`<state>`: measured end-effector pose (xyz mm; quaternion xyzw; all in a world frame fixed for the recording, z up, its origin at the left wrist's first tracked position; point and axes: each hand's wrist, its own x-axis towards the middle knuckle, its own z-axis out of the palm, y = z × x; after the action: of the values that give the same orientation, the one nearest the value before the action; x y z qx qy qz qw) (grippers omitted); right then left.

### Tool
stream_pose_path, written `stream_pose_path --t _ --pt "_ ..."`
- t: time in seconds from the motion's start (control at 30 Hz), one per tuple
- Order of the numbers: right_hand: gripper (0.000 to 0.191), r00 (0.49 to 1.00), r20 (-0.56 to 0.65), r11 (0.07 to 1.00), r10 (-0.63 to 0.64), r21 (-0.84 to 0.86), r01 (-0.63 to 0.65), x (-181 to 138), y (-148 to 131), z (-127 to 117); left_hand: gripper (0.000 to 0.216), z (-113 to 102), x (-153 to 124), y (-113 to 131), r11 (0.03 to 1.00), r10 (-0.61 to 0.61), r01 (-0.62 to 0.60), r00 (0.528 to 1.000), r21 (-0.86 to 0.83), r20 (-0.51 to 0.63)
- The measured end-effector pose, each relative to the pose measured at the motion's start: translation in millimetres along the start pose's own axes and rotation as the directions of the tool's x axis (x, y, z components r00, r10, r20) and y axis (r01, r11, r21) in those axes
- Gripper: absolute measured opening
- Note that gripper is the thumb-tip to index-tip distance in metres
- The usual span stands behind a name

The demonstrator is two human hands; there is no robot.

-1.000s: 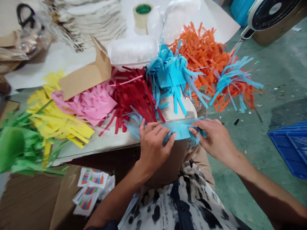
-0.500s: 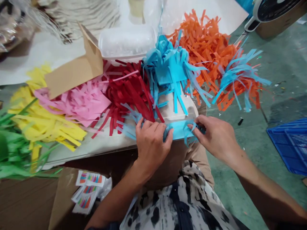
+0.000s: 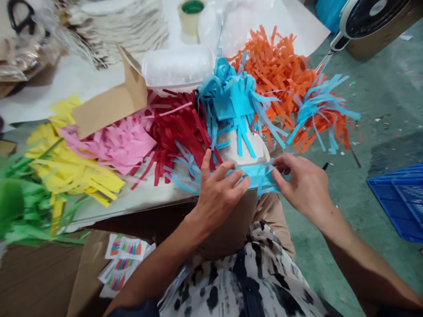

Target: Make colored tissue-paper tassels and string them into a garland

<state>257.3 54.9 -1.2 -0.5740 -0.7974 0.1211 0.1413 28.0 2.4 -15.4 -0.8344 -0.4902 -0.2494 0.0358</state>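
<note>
Head view: the blue fringed strip (image 3: pixel 259 175) lies at the table (image 3: pixel 145 199) edge, just right of the frame's centre. The left hand (image 3: pixel 220 190) rests over its left portion, fingers spread and not closed around it — the index finger points upward in the frame. The right hand (image 3: pixel 300 184) pinches the strip's right end between thumb and forefinger.

Above the strip, I see a blue fringed bundle (image 3: pixel 234 105), with orange fringe (image 3: pixel 271 61) at upper right. Dark red fringe (image 3: pixel 180 127) sits left of the bundle; pink (image 3: pixel 125 147), yellow (image 3: pixel 74 167) and green fringe (image 3: pixel 35 209) follow toward the left edge — a bent cardboard piece (image 3: pixel 109 109) partly covers the pink.
</note>
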Motion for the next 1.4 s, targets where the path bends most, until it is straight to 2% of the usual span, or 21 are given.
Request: stream_pose_path --t 0.1,0.2,0.27,0.3,0.33,0.37,0.4,0.43,0.47,0.5,0.57,0.67,0.77,0.87,0.93,0.97,1.0,1.07,1.2,1.3,1.4 --pt "0.016 0.992 -0.079 0.992 0.099 0.092 -0.091 -3.7 31.6 -15.4 0.021 0.3 1.2 -2.0 0.998 0.064 -0.064 0.997 0.013 0.042" --pt "0.022 0.946 -0.271 0.982 0.176 -0.012 -0.186 -13.4 63.2 -34.3 0.024 0.5 0.5 -1.3 0.992 0.106 -0.108 0.993 0.057 0.052" --pt "0.031 0.905 -0.406 0.985 0.127 -0.054 -0.163 -24.0 67.2 -43.2 0.025 0.6 -0.2 0.4 0.986 0.139 -0.143 0.989 0.088 0.05" --pt "0.035 0.904 -0.424 0.996 0.055 -0.044 -0.081 -30.0 62.1 -44.7 0.027 0.5 -0.4 1.6 0.982 0.156 -0.16 0.987 0.102 0.051" --pt "0.037 0.91 -0.411 0.999 -0.053 -0.025 0.047 -35.8 52.9 -43.7 0.029 0.2 -0.5 2.8 0.978 0.169 -0.174 0.984 0.115 0.054" --pt "0.038 0.918 -0.349 0.98 -0.187 -0.006 0.198 -41.1 40.9 -39.9 0.03 -0.3 -0.4 4.0 0.975 0.178 -0.184 0.982 0.126 0.057" --pt "0.04 0.906 -0.252 0.936 -0.341 0.0 0.353 -45.5 27.7 -33.8 0.031 -1.0 -0.4 5.1 0.973 0.182 -0.189 0.981 0.133 0.064" --pt "0.041 0.881 -0.146 0.892 -0.45 -0.019 0.452 -48.8 15.4 -26.0 0.03 -1.8 -0.2 6.2 0.972 0.182 -0.191 0.981 0.138 0.073" --pt "0.043 0.868 -0.066 0.871 -0.492 -0.045 0.49 -51.0 5.5 -17.6 0.029 -2.8 -0.2 7.1 0.971 0.181 -0.191 0.98 0.14 0.084" --pt "0.043 0.863 -0.025 0.862 -0.505 -0.075 0.502 -52.4 -0.5 -9.8 0.028 -3.8 -0.2 7.8 0.971 0.181 -0.193 0.979 0.142 0.096" --pt "0.041 0.888 -0.011 0.878 -0.46 -0.154 0.453 -53.1 1.4 -0.1 0.029 -5.6 -0.6 8.7 0.968 0.189 -0.205 0.975 0.146 0.118" --pt "0.026 0.928 -0.061 0.91 -0.367 -0.232 0.345 -51.2 32.2 -7.3 0.035 -7.2 -2.1 9.1 0.961 0.204 -0.227 0.968 0.157 0.148" --pt "0.014 0.944 -0.176 0.934 -0.28 -0.276 0.225 -49.1 65.9 -30.1 0.038 -6.3 -4.1 10.1 0.957 0.206 -0.234 0.964 0.169 0.167" --pt "0.016 0.916 -0.344 0.954 -0.205 -0.28 0.108 -53.0 69.5 -41.7 0.039 -3.0 -5.5 11.1 0.962 0.193 -0.219 0.968 0.166 0.158" --pt "0.029 0.91 -0.331 0.962 -0.248 -0.197 0.19 -58.5 52.0 -34.9 0.04 -0.9 -5.4 10.5 0.97 0.173 -0.195 0.973 0.146 0.15" --pt "0.035 0.903 -0.289 0.947 -0.317 -0.141 0.287 -61.0 39.9 -27.3 0.04 -0.4 -4.9 9.5 0.975 0.162 -0.183 0.975 0.129 0.155" --pt "0.039 0.876 -0.235 0.907 -0.421 -0.101 0.409 -62.7 27.2 -17.9 0.041 -0.5 -4.0 8.0 0.979 0.15 -0.17 0.975 0.11 0.166" --pt "0.046 0.838 -0.173 0.855 -0.518 -0.068 0.514 -62.9 5.5 2.7 0.038 -2.0 -1.9 4.6 0.985 0.139 -0.155 0.973 0.076 0.184" --pt "0.053 0.867 -0.136 0.877 -0.48 -0.117 0.467 -55.9 -6.5 31.0 0.035 -5.9 -1.9 0.5 0.987 0.144 -0.155 0.966 0.037 0.213" --pt "0.061 0.866 -0.115 0.871 -0.486 -0.149 0.469 -55.4 2.8 36.5 0.05 -4.8 -9.8 2.5 0.984 0.155 -0.172 0.956 0.05 0.25" --pt "0.068 0.863 -0.095 0.862 -0.497 -0.171 0.478 -59.7 11.2 37.6 0.052 -3.7 -21.1 3.2 0.977 0.166 -0.19 0.961 0.095 0.219"
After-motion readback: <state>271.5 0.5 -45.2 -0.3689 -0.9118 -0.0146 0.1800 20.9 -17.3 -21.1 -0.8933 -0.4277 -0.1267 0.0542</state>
